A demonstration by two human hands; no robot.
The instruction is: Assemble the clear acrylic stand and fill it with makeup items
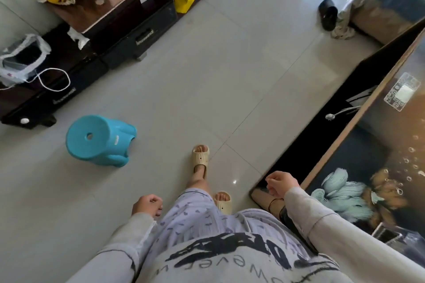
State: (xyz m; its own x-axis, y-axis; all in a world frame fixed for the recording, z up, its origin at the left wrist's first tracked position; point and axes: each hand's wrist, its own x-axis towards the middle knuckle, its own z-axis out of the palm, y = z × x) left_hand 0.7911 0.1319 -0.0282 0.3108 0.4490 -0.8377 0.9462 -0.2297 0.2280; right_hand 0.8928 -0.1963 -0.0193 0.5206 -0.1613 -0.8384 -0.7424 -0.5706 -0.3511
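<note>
While the person stands on the tiled floor [207,80], the left hand [147,205] and right hand [282,184] hang loosely curled, fingers narrow and holding nothing. Clear acrylic pieces [388,234] lie on the dark tabletop [358,167] just beside the right sleeve. Farther off, a blue stool [99,142] lies tipped, and 2 black slippers [327,17] sit well apart.
</note>
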